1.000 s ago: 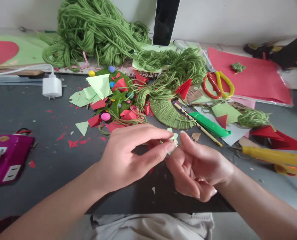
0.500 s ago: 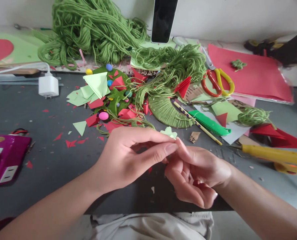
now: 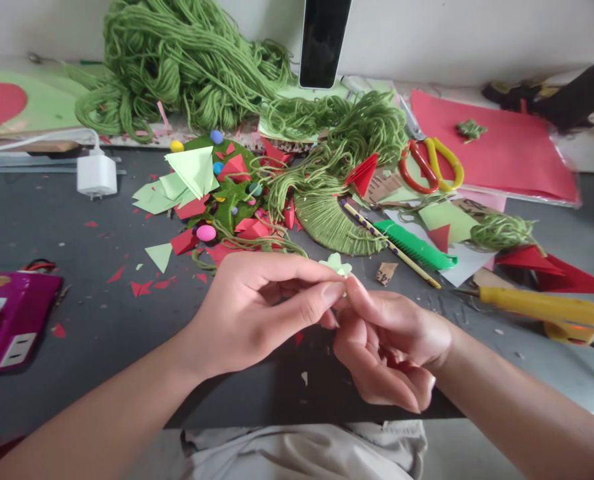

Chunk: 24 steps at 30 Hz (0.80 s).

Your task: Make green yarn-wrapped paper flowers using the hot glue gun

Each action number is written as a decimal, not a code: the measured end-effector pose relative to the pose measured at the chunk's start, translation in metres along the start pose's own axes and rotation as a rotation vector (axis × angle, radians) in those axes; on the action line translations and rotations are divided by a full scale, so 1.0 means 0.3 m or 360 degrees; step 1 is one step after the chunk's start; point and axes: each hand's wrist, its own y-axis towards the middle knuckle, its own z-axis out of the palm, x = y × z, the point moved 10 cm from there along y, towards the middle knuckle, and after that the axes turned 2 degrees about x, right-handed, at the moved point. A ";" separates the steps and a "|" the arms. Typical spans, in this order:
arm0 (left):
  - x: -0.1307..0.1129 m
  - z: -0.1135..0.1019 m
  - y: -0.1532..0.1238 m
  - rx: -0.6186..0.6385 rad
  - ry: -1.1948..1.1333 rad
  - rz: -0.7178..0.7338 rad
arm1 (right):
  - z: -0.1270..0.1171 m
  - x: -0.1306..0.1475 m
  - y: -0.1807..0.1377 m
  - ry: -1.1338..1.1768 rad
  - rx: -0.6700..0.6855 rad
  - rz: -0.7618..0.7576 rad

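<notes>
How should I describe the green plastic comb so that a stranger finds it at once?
Find the red paper sheet at the back right of the dark grey table, with red-and-yellow scissors at its left edge. In front of the scissors lies the green plastic comb, beside a yellow dotted pencil. It alone has teeth, and its bright green differs from the dull green yarn.

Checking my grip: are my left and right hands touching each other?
Touching. The head view shows the thumb tip of the left hand pressed against the index fingertip of the right hand, below a pale green paper piece.
</notes>
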 end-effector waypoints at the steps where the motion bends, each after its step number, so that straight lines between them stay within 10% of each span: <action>1: 0.000 0.002 0.001 0.0005 -0.0014 -0.0003 | 0.001 0.000 0.000 0.0010 0.0015 -0.0012; 24: -0.095 -0.027 -0.022 -0.0308 0.0956 0.0474 | -0.082 0.044 0.004 -0.0206 -0.0534 -0.0136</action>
